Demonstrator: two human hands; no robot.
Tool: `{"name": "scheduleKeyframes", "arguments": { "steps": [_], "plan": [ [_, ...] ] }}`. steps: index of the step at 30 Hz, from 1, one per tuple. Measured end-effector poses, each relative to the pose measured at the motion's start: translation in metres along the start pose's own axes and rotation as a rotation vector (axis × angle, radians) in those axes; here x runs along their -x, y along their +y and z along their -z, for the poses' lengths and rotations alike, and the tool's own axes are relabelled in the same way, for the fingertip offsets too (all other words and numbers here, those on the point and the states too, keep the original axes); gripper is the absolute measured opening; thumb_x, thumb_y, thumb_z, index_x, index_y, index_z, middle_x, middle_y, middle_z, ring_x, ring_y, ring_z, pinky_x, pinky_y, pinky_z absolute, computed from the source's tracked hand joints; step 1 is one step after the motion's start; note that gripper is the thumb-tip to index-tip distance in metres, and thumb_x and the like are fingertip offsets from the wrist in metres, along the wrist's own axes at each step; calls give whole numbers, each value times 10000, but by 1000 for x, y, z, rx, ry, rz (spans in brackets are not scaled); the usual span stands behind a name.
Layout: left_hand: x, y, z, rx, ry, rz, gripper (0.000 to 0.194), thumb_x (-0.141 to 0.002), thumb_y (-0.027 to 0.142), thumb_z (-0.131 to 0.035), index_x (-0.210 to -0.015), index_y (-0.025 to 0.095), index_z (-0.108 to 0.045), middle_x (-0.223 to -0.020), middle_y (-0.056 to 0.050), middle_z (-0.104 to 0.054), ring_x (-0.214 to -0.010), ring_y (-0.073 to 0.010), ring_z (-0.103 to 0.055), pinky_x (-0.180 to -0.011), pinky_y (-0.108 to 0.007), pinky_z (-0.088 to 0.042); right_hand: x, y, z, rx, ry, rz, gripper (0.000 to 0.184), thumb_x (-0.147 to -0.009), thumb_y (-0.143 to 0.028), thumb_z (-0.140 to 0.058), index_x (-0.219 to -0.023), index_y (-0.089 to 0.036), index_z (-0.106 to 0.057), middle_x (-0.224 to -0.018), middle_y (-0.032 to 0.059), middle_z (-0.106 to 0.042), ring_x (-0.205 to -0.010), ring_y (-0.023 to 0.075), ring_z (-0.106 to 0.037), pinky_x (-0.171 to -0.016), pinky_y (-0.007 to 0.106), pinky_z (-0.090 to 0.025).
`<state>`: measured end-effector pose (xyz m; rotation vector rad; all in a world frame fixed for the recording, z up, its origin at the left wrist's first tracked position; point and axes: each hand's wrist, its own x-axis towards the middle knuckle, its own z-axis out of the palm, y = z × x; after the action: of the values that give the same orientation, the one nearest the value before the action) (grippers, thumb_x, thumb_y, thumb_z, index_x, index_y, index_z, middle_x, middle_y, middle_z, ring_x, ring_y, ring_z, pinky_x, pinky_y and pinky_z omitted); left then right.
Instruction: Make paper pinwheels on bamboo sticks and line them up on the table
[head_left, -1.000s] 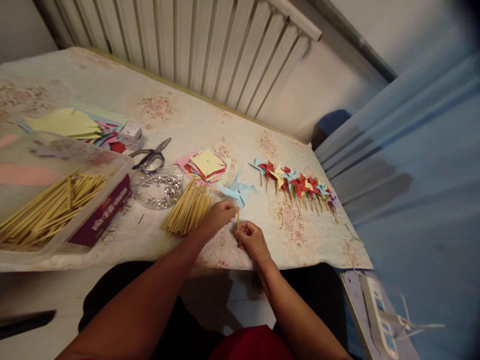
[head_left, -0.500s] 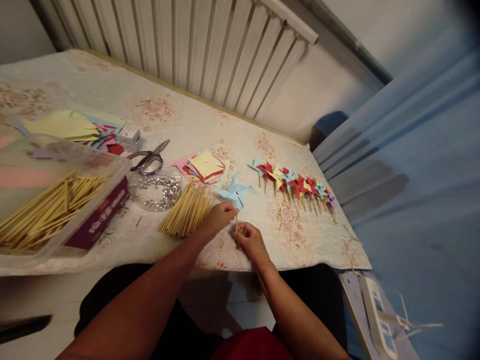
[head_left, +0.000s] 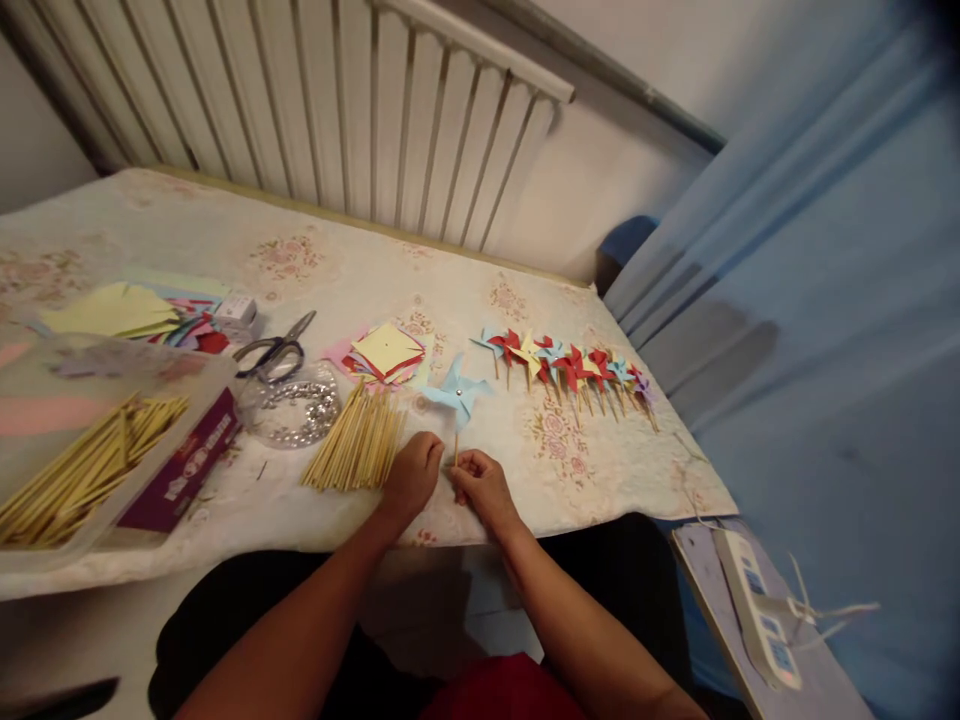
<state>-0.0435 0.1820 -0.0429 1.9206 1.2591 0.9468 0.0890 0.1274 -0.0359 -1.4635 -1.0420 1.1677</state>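
right hand (head_left: 481, 487): clamped on blue pinwheel (head_left: 459, 393) (by its stick (head_left: 457, 450)) | left hand (head_left: 415, 474): curled closed, beside stick bundle (head_left: 356, 442)

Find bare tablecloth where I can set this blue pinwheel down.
Bare tablecloth lies between the right hand and the pinwheel row, and behind the paper squares toward the radiator. It's crowded left of the left hand: wooden sticks, silvery studs, scissors, plastic box.
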Motion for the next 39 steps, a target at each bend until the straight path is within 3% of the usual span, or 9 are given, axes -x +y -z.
{"name": "scheduleKeyframes", "arguments": {
  "steps": [8,15,19,26,32,39],
  "plan": [
    [-5,-12,-8,-257,-56,-81,233,-921,303,-328,-815,199,-509,-821,-51,-566,-796,-196,-534,-759,-323,-409,1,-2,7,-198,36,-21,128,-652,-252,-646,-709,-187,-552,-472,-95,-504,-345,72,-443,-346,187,-363],
    [-5,0,-9,-515,-112,-137,279,-944,311,-286,-870,192,-528,-910,-72,-583,-869,-206,-563,-766,-315,-414,14,8,41,-126,99,0,87,-659,-240,-640,-680,-196,-568,-490,-93,-480,-357,73,-430,-333,184,-333],
    [-5,2,-11,-620,-123,-151,279,-954,302,-279,-903,195,-531,-950,-71,-582,-907,-199,-576,-769,-299,-417,20,17,80,9,178,54,47,-691,-229,-629,-685,-201,-591,-518,-81,-490,-414,81,-431,-395,192,-320],
    [-8,5,-13,-767,-138,-169,272,-955,299,-297,-927,192,-545,-983,-72,-581,-893,-193,-582,-704,-290,-402,20,26,175,420,398,244,91,-709,-128,-593,-652,-194,-618,-609,-31,-558,-605,116,-481,-596,226,-352],
    [-10,8,-14,-811,-155,-135,295,-955,317,-290,-966,182,-552,-1025,-87,-587,-895,-205,-598,-700,-307,-422,18,35,248,665,535,267,130,-756,-116,-554,-688,-185,-641,-710,23,-624,-682,146,-529,-677,251,-381],
    [-12,10,-15,-843,-158,-94,293,-949,333,-294,-968,188,-549,-1024,-92,-593,-914,-223,-610,-727,-324,-438,7,38,311,792,657,232,154,-789,-132,-518,-720,-179,-648,-717,31,-626,-693,152,-550,-680,249,-388]
  ]
}}
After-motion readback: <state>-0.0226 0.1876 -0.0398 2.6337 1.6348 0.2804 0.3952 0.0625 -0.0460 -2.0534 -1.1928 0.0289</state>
